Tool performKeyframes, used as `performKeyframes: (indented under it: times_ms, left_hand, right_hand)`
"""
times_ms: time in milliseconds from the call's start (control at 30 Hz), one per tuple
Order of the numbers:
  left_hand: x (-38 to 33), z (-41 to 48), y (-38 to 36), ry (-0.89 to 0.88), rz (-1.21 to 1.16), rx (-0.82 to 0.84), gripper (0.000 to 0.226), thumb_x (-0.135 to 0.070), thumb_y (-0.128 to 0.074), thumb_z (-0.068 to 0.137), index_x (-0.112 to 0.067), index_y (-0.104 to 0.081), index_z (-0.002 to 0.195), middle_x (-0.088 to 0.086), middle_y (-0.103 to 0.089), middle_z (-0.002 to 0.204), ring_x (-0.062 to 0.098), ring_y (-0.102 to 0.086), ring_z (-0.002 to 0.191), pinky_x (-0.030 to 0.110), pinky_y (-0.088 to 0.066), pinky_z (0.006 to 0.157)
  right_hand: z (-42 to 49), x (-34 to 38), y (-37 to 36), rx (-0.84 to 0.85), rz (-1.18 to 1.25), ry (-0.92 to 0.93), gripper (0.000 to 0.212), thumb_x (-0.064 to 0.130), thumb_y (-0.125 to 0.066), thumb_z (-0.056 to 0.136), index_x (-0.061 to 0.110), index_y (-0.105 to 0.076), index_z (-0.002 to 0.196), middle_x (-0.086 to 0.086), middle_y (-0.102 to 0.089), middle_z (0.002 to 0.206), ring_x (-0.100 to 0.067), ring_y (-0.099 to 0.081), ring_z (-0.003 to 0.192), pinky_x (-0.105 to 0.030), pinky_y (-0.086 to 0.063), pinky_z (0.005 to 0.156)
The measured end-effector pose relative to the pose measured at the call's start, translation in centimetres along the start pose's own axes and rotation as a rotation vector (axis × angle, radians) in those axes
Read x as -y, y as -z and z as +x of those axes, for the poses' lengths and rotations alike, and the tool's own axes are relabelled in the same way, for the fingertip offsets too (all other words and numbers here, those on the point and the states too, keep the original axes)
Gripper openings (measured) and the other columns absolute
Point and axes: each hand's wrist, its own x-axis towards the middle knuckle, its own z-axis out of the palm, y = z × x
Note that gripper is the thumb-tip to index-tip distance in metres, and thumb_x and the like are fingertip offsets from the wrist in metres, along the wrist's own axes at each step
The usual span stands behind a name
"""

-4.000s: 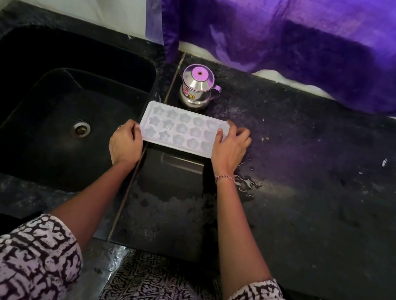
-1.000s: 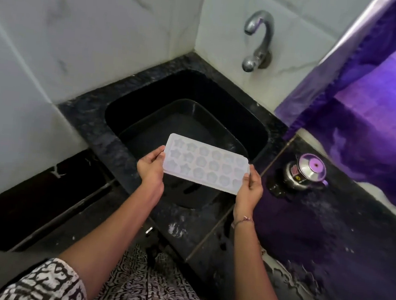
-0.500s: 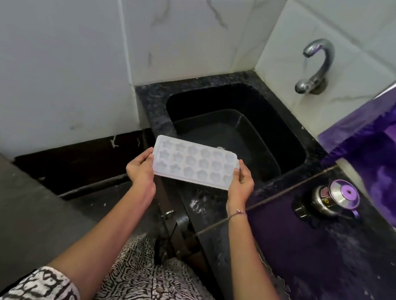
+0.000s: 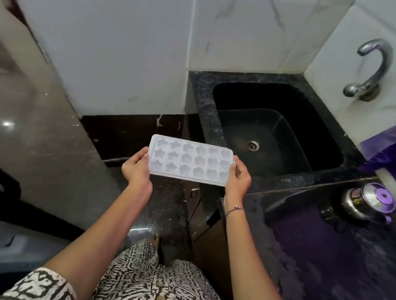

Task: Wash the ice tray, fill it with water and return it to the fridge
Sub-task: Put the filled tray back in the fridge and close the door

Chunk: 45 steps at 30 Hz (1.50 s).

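A white ice tray (image 4: 191,161) with star and round moulds is held level in the air, left of the sink and above the floor. My left hand (image 4: 136,167) grips its left short edge, thumb on top. My right hand (image 4: 238,178) grips the right short edge the same way. The moulds look pale; I cannot tell how much water is in them. No fridge is plainly in view.
The black sink (image 4: 277,133) is at the right with a steel tap (image 4: 369,70) on the tiled wall. A small steel pot with a purple lid (image 4: 367,202) stands on the black counter (image 4: 327,261). A white tiled wall (image 4: 129,45) is ahead.
I have lifted the tray off the counter and turned left, carrying it past the sink; it now hangs beyond the counter's end. Both hands keep their hold.
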Motion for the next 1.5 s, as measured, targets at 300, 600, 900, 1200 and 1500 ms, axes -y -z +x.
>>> performKeyframes:
  times_ms: [300,600,900,1200,1500]
  left_hand:
    - [0.3,-2.1,7.4,0.015,-0.079,-0.102,0.019,-0.001,-0.061,0.088,-0.005,-0.068,0.105,0.008,-0.071,0.093,0.022,-0.069,0.084,0.035,-0.058,0.076]
    - [1.8,-4.7,14.5,0.033,-0.157,-0.157,0.017,0.001,-0.059,0.088,-0.006,-0.067,0.101,0.011,-0.07,0.095,0.022,-0.067,0.082,0.033,-0.058,0.076]
    - [3.6,-8.4,25.7,0.056,-0.307,-0.323,0.021,0.004,-0.064,0.082,-0.007,-0.068,0.1,0.01,-0.07,0.087,0.019,-0.068,0.07,0.024,-0.057,0.053]
    - [4.6,-10.7,36.1,0.05,-0.413,-0.493,0.02,0.007,-0.062,0.08,-0.011,-0.072,0.083,0.009,-0.072,0.085,0.021,-0.071,0.072,0.03,-0.058,0.06]
    - [3.0,-11.9,44.8,-0.027,-0.506,-0.639,0.025,0.009,-0.061,0.079,-0.005,-0.072,0.096,0.013,-0.073,0.096,0.027,-0.071,0.085,0.04,-0.059,0.078]
  right_hand:
    - [-5.4,-1.2,-0.8,0.113,-0.007,-0.043,0.027,0.005,-0.051,0.094,0.008,-0.064,0.117,-0.002,-0.063,0.121,-0.011,-0.059,0.109,-0.027,-0.048,0.097]
    - [-11.2,-2.8,0.1,0.161,0.021,-0.101,0.029,0.003,-0.056,0.091,0.007,-0.063,0.119,-0.003,-0.066,0.117,-0.012,-0.062,0.109,-0.038,-0.048,0.1]
    - [-21.6,-5.5,1.2,0.312,0.077,-0.243,0.034,0.004,-0.06,0.09,0.004,-0.059,0.123,-0.01,-0.064,0.122,-0.018,-0.062,0.11,-0.038,-0.05,0.098]
    - [-29.9,-7.2,-0.6,0.495,0.062,-0.301,0.039,0.0,-0.06,0.088,0.002,-0.055,0.127,-0.012,-0.062,0.122,-0.019,-0.062,0.109,-0.024,-0.053,0.088]
    - [-37.5,-7.6,-5.1,0.681,0.025,-0.367,0.034,0.012,-0.055,0.094,0.008,-0.055,0.127,-0.006,-0.063,0.12,-0.017,-0.065,0.102,-0.03,-0.056,0.084]
